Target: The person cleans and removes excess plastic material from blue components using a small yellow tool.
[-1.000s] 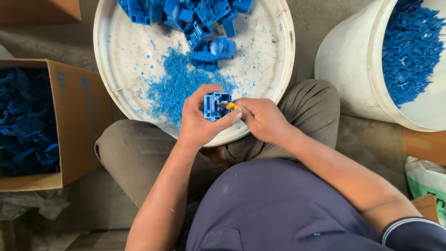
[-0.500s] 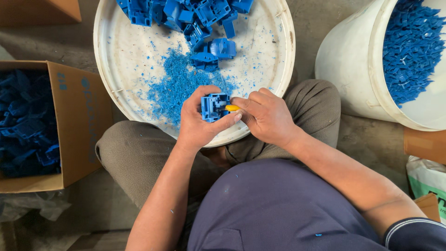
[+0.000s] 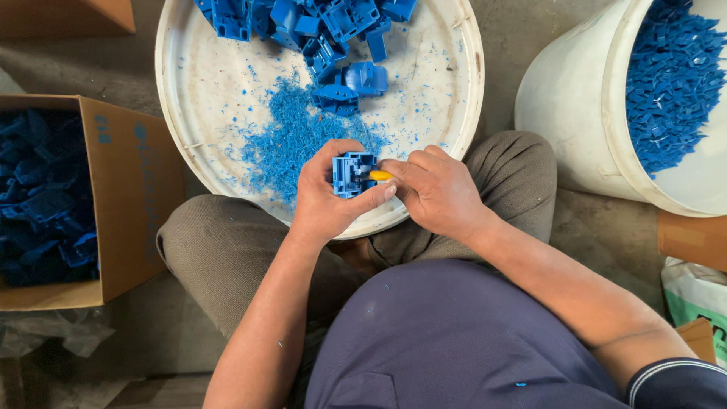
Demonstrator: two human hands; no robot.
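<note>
Grey concrete floor (image 3: 530,45) lies under everything, and a person sits on it with a dark blue shirt (image 3: 454,341) low in the frame and brownish trousers (image 3: 227,242) just above it. Near the middle, the left hand (image 3: 326,197) is wrapped round a small blue plastic part (image 3: 351,173), with the thumb pressed along its lower side. Right beside it, the right hand (image 3: 439,193) is curled tight on a little yellow tool (image 3: 380,176), and the tool tip touches the blue part. Both hands sit over the near edge of a big round white lid (image 3: 197,113). On the lid, just above the hands, is a heap of blue shavings (image 3: 291,140). Higher up, at the top edge, lies a pile of blue parts (image 3: 326,23). At the left is a cardboard box (image 3: 129,197) with dark blue pieces inside. At the upper right stands a white bucket (image 3: 568,106) full of small blue bits (image 3: 674,76)
</note>
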